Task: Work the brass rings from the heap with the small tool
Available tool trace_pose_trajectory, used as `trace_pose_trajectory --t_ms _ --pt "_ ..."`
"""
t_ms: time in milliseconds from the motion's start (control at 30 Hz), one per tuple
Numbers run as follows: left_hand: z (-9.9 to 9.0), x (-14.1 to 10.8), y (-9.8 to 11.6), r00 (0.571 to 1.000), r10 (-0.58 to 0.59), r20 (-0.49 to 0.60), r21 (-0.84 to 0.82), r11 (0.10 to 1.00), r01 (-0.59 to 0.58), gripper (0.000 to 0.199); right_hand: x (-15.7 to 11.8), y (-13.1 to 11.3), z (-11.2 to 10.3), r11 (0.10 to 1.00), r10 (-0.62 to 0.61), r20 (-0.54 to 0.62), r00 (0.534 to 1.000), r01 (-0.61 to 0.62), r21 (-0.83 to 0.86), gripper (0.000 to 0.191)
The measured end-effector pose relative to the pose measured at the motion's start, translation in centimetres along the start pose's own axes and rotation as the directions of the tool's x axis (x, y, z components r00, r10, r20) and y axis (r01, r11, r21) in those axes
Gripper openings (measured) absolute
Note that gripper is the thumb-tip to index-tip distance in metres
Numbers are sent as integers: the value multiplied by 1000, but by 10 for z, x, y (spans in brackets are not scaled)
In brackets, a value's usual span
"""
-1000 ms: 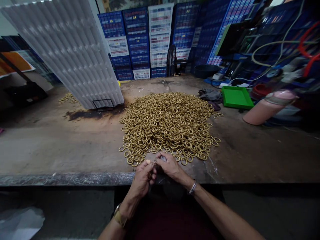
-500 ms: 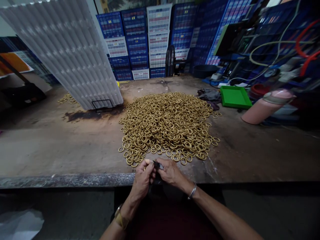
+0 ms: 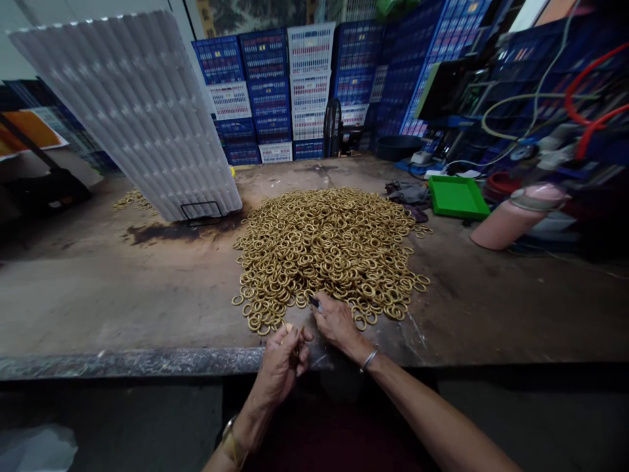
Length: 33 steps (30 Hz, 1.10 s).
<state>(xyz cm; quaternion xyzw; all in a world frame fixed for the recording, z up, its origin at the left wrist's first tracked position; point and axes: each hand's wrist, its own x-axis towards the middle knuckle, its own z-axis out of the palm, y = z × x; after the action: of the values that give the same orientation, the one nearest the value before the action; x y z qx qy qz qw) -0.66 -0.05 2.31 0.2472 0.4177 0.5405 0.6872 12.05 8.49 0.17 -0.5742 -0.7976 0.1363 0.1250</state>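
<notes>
A large heap of brass-coloured rings [image 3: 329, 242] lies on the worktable in front of me. My right hand [image 3: 338, 322] is at the near edge of the heap, its fingers closed on a small black-tipped tool [image 3: 314, 301] that points toward the rings. The hand hides most of the tool, so its exact kind does not show. Lower and to the left, my left hand [image 3: 284, 357] is closed in a pinch by the table's front edge. Whatever it grips is too small and covered to name.
A tall ribbed white panel [image 3: 142, 118] leans in a black wire stand [image 3: 201, 211] on the left. To the right are a green tray [image 3: 458, 196], a pink bottle [image 3: 515, 216] and a dark cloth [image 3: 407, 193]. Blue and white crates [image 3: 268, 98] line the back.
My right hand has moved away from my left, forward to the rings, taking the black-tipped tool with it. My left hand stays closed, slightly lower in view.
</notes>
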Motion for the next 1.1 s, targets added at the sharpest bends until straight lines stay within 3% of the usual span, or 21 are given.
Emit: trace_pose_trajectory --t_ms 100,233,467,567,833,1100 --pt "-8 5 -6 998 -48 -30 -49 998 46 26 12 -7 1 993 93 3 996 -93 -76 21" --pt "-17 7 -9 995 -92 -36 -153 985 86 23 21 -13 1 987 110 15 994 -107 -123 20" --pt "-27 14 -8 982 -183 41 -338 923 186 27 20 -7 -1 1000 -6 -80 997 5 -12 16" --pt "-24 13 -5 979 -204 26 -373 907 198 26 15 0 -1 994 -65 -124 990 75 80 17" --pt "-7 20 -2 979 -140 -150 -260 961 98 32 -11 7 0 899 -288 -153 945 322 297 21" --pt "0 19 -7 984 -73 -165 -12 997 72 37 -19 0 -4 892 -298 -141 944 328 311 10"
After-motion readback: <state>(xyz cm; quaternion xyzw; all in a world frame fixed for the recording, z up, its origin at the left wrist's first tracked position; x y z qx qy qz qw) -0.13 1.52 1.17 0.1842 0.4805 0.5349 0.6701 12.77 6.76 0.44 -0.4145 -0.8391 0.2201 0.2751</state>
